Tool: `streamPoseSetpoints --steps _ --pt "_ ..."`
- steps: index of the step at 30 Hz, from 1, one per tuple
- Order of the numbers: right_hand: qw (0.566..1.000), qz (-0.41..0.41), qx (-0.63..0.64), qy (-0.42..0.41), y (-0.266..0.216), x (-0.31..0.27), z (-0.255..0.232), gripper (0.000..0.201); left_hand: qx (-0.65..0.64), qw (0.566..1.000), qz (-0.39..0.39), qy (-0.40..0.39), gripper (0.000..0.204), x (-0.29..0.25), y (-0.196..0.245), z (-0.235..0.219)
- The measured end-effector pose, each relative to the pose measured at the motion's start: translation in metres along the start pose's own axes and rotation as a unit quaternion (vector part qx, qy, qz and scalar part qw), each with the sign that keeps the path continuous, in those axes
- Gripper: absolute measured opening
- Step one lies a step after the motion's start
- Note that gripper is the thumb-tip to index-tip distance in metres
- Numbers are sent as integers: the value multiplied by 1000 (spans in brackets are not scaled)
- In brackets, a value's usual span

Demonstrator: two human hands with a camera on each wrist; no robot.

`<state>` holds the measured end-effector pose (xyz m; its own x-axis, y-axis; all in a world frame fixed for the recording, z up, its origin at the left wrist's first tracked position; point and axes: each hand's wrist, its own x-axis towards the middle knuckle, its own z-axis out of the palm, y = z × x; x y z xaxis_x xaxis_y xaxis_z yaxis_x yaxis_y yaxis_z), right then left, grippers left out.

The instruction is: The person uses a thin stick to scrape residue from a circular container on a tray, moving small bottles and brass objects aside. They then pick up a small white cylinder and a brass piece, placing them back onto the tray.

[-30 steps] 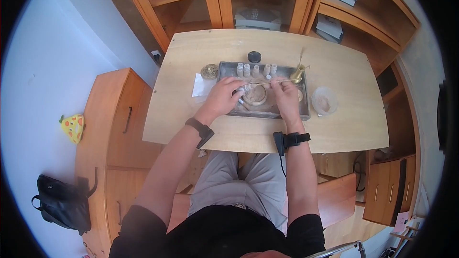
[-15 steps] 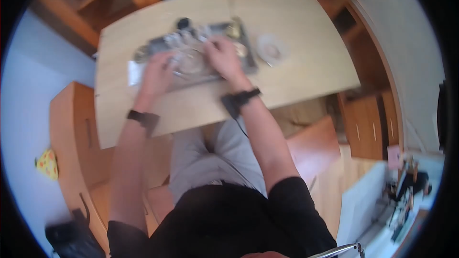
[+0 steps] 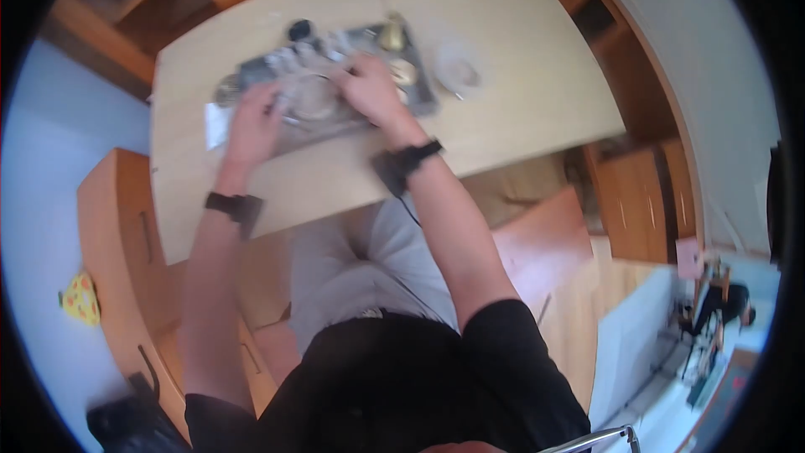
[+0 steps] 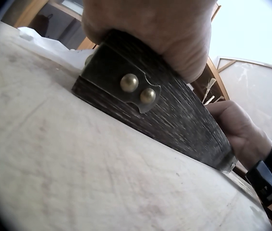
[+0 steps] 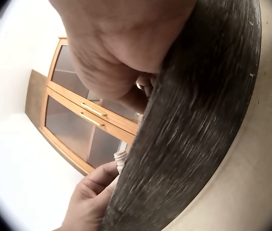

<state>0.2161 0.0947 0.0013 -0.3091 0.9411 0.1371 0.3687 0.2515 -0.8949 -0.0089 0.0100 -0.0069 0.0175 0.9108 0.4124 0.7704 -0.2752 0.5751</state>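
Over the left of the dark tray (image 3: 289, 144), my left hand (image 3: 254, 122) (image 5: 88, 199) pinches a small white bottle (image 5: 120, 159) with a ridged neck. Above the right half, my right hand (image 3: 371, 91) (image 5: 121, 43) has its fingers curled in; a small gold glint shows between them in the right wrist view, and the thin brass stick is mostly hidden or blurred. A round bowl (image 3: 312, 99) of pale powder sits between the hands. The tray wall (image 4: 184, 120) with brass studs (image 4: 129, 83) blocks much of the left wrist view.
Small white bottles (image 3: 281, 60) line the tray's back, near a brass vase (image 3: 392, 33). A black round item (image 3: 299, 30) stands behind the tray, a white paper (image 3: 216, 124) left of it, a clear bowl (image 3: 459, 77) right of it. Another person (image 3: 728, 306) is far right.
The head view has swung, so table, tray and both hands appear farther left and higher. Both hands stay over the tray; the brass stick, plain a second ago, is now hard to see.
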Motion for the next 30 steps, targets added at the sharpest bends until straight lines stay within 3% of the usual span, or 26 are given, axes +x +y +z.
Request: streamPoseSetpoints --steps 1,2,3,6,12,18,24,30 --pt "999 14 1 -32 2 1 1 32 43 999 22 -4 23 0 1 -2" --pt "1000 -15 9 8 2 -1 4 27 37 997 62 29 24 0 11 -7" --pt "998 1 57 1 5 1 7 22 18 1000 17 18 24 -3 13 -9" --pt "984 20 177 2 2 1 6 13 5 1000 11 17 26 -2 17 -13" --pt "959 78 272 -4 -7 -1 -1 14 -36 999 -17 9 30 -2 21 -14" --pt "948 44 314 -1 -3 -2 -3 14 -6 1000 13 10 33 -3 18 -17" --pt "961 -11 275 -17 -10 -5 -1 16 -9 1000 21 20 33 -4 15 -16" --pt "961 -15 272 -44 -9 -7 -3 15 -8 1000 16 22 34 -4 15 -15"
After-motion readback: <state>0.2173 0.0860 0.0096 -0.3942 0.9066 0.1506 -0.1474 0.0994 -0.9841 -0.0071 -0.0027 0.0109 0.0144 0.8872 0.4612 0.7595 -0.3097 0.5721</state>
